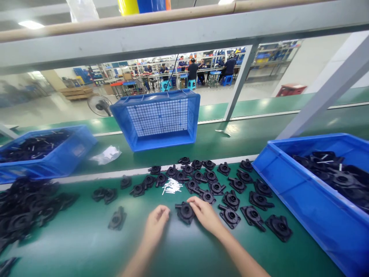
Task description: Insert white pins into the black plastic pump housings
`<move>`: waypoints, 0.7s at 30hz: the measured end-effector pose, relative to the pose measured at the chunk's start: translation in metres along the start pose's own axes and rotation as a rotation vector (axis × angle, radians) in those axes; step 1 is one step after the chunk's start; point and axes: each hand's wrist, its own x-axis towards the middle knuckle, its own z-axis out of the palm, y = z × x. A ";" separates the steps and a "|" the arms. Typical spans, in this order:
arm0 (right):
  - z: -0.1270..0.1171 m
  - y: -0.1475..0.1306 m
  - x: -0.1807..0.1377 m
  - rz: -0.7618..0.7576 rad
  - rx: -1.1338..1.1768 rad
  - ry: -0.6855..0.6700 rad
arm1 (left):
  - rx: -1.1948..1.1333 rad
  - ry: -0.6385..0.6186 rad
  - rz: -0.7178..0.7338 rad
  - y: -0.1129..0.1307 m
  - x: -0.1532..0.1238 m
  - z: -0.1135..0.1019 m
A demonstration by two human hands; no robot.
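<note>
My right hand [204, 214] grips the edge of a black plastic pump housing [185, 212], which has a round raised middle, a square flange and a side spout. To the left of that housing and apart from it is my left hand [157, 222], its fingers curled together; whatever they may pinch is too small to make out. Just beyond the hands lies a pile of short white pins [172, 186]. Similar black housings [231, 200] spread around the pile and to its right, most lying flat. A single housing [117, 218] lies left of my left hand.
A heap of black housings [20, 207] lies at the left. Blue crates with black parts stand at the left [77, 150] and right [311, 192]. Another blue crate [164, 142] is tipped on its side behind. A plastic bag [108, 154] lies nearby. People sit working far off.
</note>
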 end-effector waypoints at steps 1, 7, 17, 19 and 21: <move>0.000 0.000 0.000 -0.024 -0.051 0.019 | 0.003 -0.006 -0.003 0.000 0.000 0.000; 0.008 0.003 0.002 0.112 0.319 -0.057 | 0.036 -0.141 -0.016 0.009 -0.005 0.006; 0.023 0.002 -0.002 0.148 0.439 -0.081 | 0.147 -0.240 0.070 0.029 -0.015 0.017; 0.023 0.001 -0.003 0.139 0.426 -0.086 | 0.174 -0.218 0.079 0.029 -0.016 0.016; 0.023 0.001 -0.003 0.130 0.426 -0.098 | 0.194 -0.201 0.085 0.028 -0.015 0.015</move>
